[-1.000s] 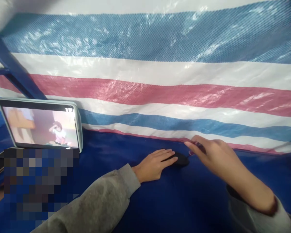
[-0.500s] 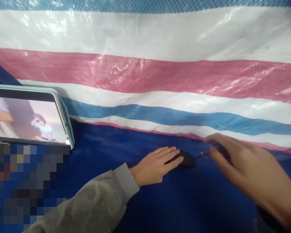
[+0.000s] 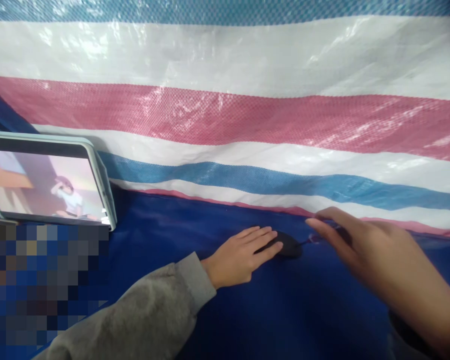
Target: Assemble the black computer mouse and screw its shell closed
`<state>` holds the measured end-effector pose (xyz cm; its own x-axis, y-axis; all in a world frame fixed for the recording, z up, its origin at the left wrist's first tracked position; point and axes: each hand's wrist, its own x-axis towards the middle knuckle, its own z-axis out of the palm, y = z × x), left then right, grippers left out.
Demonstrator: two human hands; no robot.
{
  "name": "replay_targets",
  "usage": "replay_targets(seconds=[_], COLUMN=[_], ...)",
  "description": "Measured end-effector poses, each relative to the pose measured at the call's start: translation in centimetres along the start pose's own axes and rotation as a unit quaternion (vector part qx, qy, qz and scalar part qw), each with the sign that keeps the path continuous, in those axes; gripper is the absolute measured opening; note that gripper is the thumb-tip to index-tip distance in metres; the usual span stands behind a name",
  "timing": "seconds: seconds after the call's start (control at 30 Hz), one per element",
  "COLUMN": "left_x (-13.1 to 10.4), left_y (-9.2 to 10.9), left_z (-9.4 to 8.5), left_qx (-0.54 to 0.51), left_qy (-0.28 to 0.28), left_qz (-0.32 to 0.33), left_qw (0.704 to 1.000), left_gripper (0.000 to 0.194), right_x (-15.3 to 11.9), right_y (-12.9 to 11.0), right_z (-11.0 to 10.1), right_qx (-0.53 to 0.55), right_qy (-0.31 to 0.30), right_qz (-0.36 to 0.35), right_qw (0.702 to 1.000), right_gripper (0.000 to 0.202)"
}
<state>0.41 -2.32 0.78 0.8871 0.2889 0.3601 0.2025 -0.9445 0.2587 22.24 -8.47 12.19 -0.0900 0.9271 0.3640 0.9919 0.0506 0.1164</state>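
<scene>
A black computer mouse [image 3: 289, 245] lies on the dark blue surface, partly covered by my left hand [image 3: 243, 255]. The fingers of that hand are stretched out flat over it and slightly apart. From the mouse's right end a thin dark purple cord [image 3: 312, 240] runs towards my right hand [image 3: 375, 255]. My right thumb and forefinger come together just above the cord, and the other fingers curl behind. Part of the cord passes behind the thumb into the curled hand, where its course is mostly hidden.
A tablet [image 3: 52, 185] in a pale case stands tilted at the left, with a cartoon on its screen. Below it is a pixelated patch. A striped plastic sheet [image 3: 225, 120] in white, red and blue rises behind the blue surface [image 3: 285, 315].
My right thumb has moved up and left to meet the forefinger, and more of the cord shows beneath it. My left hand rests on the mouse as before.
</scene>
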Motion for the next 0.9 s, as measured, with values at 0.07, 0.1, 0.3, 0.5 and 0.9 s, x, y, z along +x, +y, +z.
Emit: replay_targets(seconds=[0.07, 0.1, 0.3, 0.5, 0.9], left_x=[0.0, 0.0, 0.0, 0.2, 0.3], left_y=[0.0, 0.0, 0.0, 0.1, -1.1], left_z=[0.0, 0.1, 0.1, 0.2, -0.6], left_qx=[-0.001, -0.001, -0.007, -0.012, -0.195], left_qy=[0.001, 0.003, 0.016, 0.037, 0.1], left_qz=[-0.002, -0.002, -0.002, -0.052, -0.157], left_qw=[1.0, 1.0, 1.0, 0.998, 0.963], left_gripper=[0.072, 0.071, 0.066, 0.056, 0.033], right_x=[0.1, 0.1, 0.4, 0.6, -3.9], right_y=[-0.2, -0.3, -0.1, 1.3, -1.3], right_z=[-0.1, -0.1, 0.7, -1.1, 4.2], right_qx=[0.019, 0.027, 0.004, 0.118, 0.285], right_qy=[-0.01, -0.015, 0.002, -0.057, -0.249], right_qz=[-0.003, -0.006, 0.013, 0.03, -0.171], right_qw=[1.0, 1.0, 1.0, 0.991, 0.91], right_gripper=[0.044, 0.04, 0.051, 0.052, 0.025])
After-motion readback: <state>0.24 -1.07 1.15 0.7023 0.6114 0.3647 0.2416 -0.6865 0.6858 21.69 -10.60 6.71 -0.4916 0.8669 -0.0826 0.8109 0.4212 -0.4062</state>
